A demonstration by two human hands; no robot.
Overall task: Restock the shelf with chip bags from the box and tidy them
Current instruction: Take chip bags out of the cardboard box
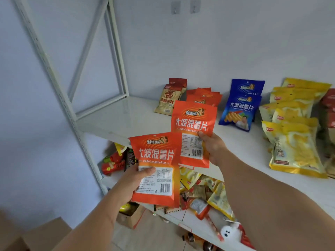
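white shelf (126, 113) behind, each hand grips an orange bag, fingers seemingly hidden behind.

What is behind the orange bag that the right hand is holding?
Behind the orange bag in the right hand, a row of similar orange bags stands on the top shelf. Only their upper parts show; the rest is covered.

Two orange chip bags (155, 169) (194, 133) — upright, backs showing, above the white shelf (126, 116) edge — more bags behind.
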